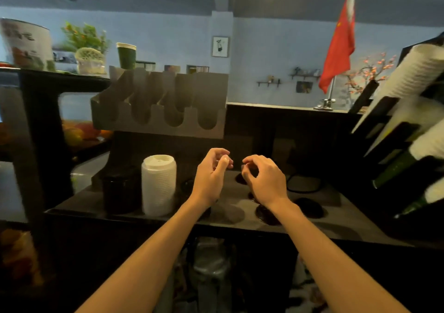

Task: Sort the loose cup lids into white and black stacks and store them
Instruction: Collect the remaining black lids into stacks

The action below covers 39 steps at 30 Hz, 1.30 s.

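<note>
Two bare forearms are stretching over the dark counter (pixel 348 226), where the white lid stack (pixel 158 185) is standing just beside the black lid stack (pixel 120 190), the left hand (pixel 212 172) is curling on nothing, and the right hand (pixel 264 181) is hovering over loose black lids (pixel 310 207), its grip impossible to tell.

Two bare forearms (pixel 156 252) ending in bare, slender-fingered hands (pixel 211 175)
</note>
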Motion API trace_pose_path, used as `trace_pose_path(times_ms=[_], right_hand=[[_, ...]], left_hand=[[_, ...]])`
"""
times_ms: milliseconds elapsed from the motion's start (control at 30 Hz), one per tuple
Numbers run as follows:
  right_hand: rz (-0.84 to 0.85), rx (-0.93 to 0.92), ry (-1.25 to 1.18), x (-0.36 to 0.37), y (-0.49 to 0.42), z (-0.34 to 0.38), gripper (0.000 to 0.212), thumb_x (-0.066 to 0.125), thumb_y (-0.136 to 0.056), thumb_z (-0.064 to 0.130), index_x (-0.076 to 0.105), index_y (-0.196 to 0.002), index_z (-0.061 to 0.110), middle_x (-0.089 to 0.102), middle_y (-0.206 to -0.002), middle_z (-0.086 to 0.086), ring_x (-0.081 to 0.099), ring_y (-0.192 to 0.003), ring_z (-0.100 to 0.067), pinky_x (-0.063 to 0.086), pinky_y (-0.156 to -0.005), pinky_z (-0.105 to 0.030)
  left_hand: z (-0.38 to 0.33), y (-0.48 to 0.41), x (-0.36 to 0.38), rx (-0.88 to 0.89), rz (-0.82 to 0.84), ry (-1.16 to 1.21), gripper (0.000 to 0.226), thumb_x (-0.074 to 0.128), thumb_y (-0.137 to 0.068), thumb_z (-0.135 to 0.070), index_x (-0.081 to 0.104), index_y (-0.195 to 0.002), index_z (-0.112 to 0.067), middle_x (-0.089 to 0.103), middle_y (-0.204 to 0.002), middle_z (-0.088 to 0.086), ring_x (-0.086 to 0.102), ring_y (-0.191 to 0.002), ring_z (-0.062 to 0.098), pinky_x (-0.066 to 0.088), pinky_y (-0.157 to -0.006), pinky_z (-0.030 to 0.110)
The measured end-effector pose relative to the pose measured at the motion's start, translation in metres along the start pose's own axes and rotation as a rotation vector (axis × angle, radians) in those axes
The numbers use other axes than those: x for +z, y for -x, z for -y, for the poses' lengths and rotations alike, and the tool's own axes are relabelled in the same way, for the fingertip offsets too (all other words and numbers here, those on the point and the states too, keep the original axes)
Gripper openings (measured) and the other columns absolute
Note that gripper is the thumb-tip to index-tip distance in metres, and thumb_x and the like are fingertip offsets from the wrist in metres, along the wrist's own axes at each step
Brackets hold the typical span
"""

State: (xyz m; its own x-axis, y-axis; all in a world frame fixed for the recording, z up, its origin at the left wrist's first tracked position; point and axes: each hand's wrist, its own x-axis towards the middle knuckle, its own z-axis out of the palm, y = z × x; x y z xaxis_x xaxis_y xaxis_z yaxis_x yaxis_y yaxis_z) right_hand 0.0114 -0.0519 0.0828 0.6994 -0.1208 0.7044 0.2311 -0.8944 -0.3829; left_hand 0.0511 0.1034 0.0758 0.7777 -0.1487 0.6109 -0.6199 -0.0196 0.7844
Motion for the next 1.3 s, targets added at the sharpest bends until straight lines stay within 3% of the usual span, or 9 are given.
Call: trace_pose_path(times_ms=[233,400,533,833,1000,1067,1133,1200,1300], right_hand=[[0.245,0.197,0.098,-0.018,0.030,-0.084,0.038,0.059,-0.095,0.048,0.054,-0.130,0.032,0.055,-0.123,0.010,0.055,-0.112,-0.012,0.051,-0.088,-0.035],[0.349,0.226,0.120,-0.006,0.041,-0.111,0.059,0.057,-0.087,0.067,0.048,-0.136,0.035,0.050,-0.130,0.010,0.052,-0.119,-0.014,0.048,-0.094,-0.035],[0.505,0.252,0.139,0.010,0.048,-0.125,0.080,0.057,-0.079,0.077,0.040,-0.146,0.037,0.044,-0.142,0.009,0.042,-0.133,-0.017,0.040,-0.106,-0.038],[0.265,-0.057,-0.020,0.023,0.035,-0.131,0.081,0.073,-0.081,0.059,0.037,-0.149,0.032,0.045,-0.145,0.012,0.041,-0.134,-0.009,0.044,-0.103,-0.031],[0.161,0.079,-0.156,0.034,0.017,-0.137,0.062,0.051,-0.098,0.053,0.033,-0.151,0.027,0.040,-0.150,0.007,0.040,-0.137,-0.013,0.041,-0.103,-0.031],[0.210,0.173,-0.074,0.038,0.012,-0.143,0.062,0.048,-0.100,0.051,0.028,-0.154,0.026,0.035,-0.154,0.002,0.034,-0.142,-0.019,0.035,-0.107,-0.032],[0.419,0.235,0.085,0.042,0.008,-0.147,0.072,0.050,-0.096,0.059,0.024,-0.156,0.028,0.028,-0.160,-0.003,0.024,-0.147,-0.025,0.027,-0.115,-0.040],[0.564,0.244,0.207,0.044,0.007,-0.147,0.076,0.048,-0.093,0.068,0.030,-0.155,0.028,0.032,-0.159,-0.008,0.024,-0.148,-0.030,0.023,-0.118,-0.044],[0.483,0.233,0.258,0.046,0.007,-0.145,0.070,0.052,-0.091,0.068,0.044,-0.147,0.026,0.048,-0.147,-0.008,0.039,-0.138,-0.029,0.032,-0.111,-0.042]], left_hand=[[0.034,0.011,0.068,-0.127,0.139,0.044,0.012,0.052,-0.106,-0.023,0.062,-0.114,-0.022,0.070,-0.104,-0.001,0.069,-0.093,0.006,0.051,-0.077,0.015],[0.062,0.014,0.093,-0.194,0.180,-0.006,0.010,0.055,-0.105,-0.023,0.062,-0.110,-0.025,0.070,-0.106,0.000,0.069,-0.100,0.015,0.056,-0.090,0.033],[0.082,0.011,0.098,-0.284,0.223,-0.131,0.013,0.054,-0.105,-0.027,0.060,-0.116,-0.024,0.066,-0.111,-0.005,0.062,-0.104,0.009,0.047,-0.080,0.022],[0.091,0.001,0.103,-0.391,0.248,0.009,0.028,0.069,-0.096,-0.029,0.062,-0.122,-0.022,0.069,-0.113,-0.004,0.066,-0.106,0.010,0.052,-0.090,0.026],[0.096,-0.017,0.103,-0.339,0.023,0.030,0.032,0.072,-0.093,-0.011,0.062,-0.124,-0.016,0.069,-0.111,0.002,0.068,-0.106,0.018,0.056,-0.091,0.033],[0.101,-0.022,0.105,-0.386,-0.037,0.018,0.034,0.070,-0.095,-0.014,0.060,-0.127,-0.014,0.068,-0.116,0.004,0.066,-0.109,0.019,0.055,-0.094,0.034],[0.107,-0.022,0.107,-0.408,-0.037,-0.012,0.035,0.069,-0.096,-0.015,0.058,-0.129,-0.015,0.066,-0.118,0.004,0.065,-0.111,0.020,0.054,-0.093,0.032],[0.109,-0.021,0.106,-0.423,-0.044,0.005,0.033,0.068,-0.096,-0.015,0.056,-0.127,-0.016,0.065,-0.118,0.004,0.064,-0.110,0.019,0.055,-0.085,0.028],[0.107,-0.021,0.104,-0.460,-0.068,0.067,0.035,0.067,-0.097,-0.014,0.054,-0.129,-0.015,0.063,-0.116,0.004,0.064,-0.098,0.014,0.051,-0.059,0.015]])
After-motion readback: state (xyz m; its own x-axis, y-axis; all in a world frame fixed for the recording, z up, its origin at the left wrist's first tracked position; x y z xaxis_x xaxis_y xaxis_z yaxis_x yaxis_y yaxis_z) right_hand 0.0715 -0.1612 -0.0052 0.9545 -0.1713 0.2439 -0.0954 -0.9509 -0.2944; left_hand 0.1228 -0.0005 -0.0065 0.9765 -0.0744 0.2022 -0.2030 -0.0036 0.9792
